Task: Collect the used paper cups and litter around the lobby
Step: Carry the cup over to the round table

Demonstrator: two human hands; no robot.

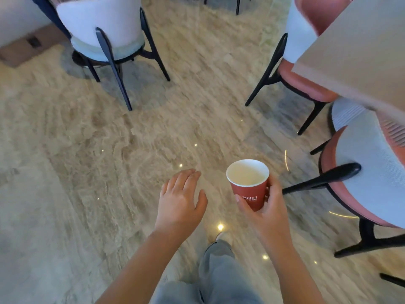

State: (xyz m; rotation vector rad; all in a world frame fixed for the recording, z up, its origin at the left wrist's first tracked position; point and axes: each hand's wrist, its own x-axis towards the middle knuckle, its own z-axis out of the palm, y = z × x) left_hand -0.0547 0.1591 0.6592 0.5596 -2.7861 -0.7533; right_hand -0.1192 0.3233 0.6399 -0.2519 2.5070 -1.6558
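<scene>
A red paper cup [248, 189] with a white inside and white lettering is held upright in my right hand [263, 213], fingers wrapped round its lower half. The cup looks empty. My left hand [180, 200] hovers just left of the cup, palm down, fingers spread, holding nothing. Both hands are above the polished beige stone floor [109, 161].
A white chair with dark legs [105, 29] stands at the upper left. Two pink-and-white chairs [304, 82] [372, 178] line the right side beside a beige table edge [355, 51]. My grey trouser leg [219, 270] shows below. A brown box [26, 47] lies at far left.
</scene>
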